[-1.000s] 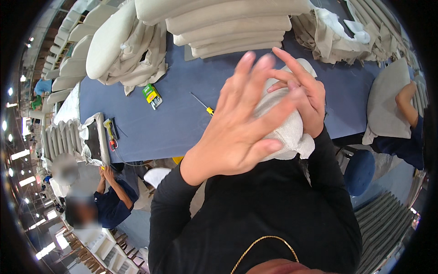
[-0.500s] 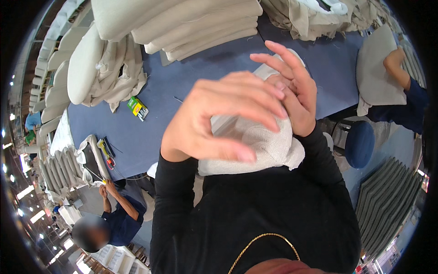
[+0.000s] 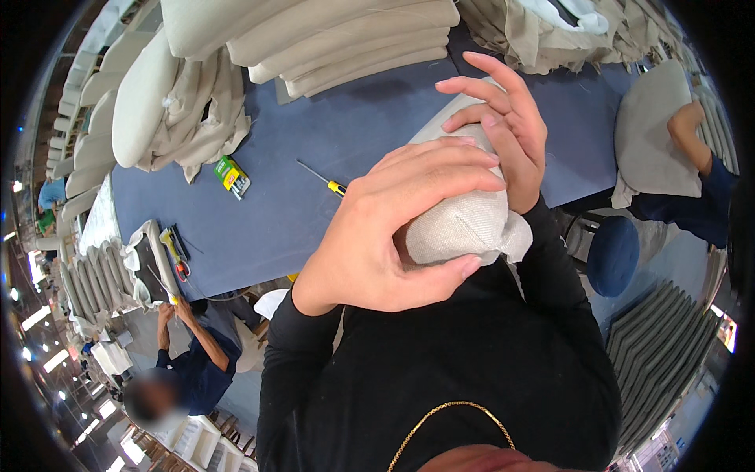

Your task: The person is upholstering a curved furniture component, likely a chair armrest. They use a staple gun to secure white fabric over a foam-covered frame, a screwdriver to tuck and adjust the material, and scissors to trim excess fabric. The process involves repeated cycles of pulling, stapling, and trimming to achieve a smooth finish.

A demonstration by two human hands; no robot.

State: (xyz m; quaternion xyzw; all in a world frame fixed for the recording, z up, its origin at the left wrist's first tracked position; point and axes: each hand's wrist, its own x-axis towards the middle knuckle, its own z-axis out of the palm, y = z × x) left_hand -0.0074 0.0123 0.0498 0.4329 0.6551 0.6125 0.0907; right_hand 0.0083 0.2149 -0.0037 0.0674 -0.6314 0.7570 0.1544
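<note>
A beige fabric-covered pad (image 3: pixel 458 226), probably a chair cushion, stands on edge close to my chest, a gathered corner of cloth at its near right. My left hand (image 3: pixel 385 220) is closed round its near left side, thumb below and fingers over the top. Along the pad's right side rests my right hand (image 3: pixel 515 130), fingers bent, apart and reaching over the upper edge without closing. Both hands cover much of the pad. To the left of my left hand, a screwdriver (image 3: pixel 336 189) with a yellow and black handle lies on the blue-grey table (image 3: pixel 275 212).
Stacked beige cushions (image 3: pixel 346 47) stand at the far side. A loose cloth-covered pad (image 3: pixel 145 102) and a small green and yellow box (image 3: pixel 232 177) lie left. A co-worker (image 3: pixel 200 346) handles a pad at lower left; another's hand (image 3: pixel 686 122) touches one at right, near a blue stool (image 3: pixel 613 256).
My left hand has come down and closed round the pad; before, it hovered open over it. My right hand has moved slightly up. The screwdriver's handle has come into view.
</note>
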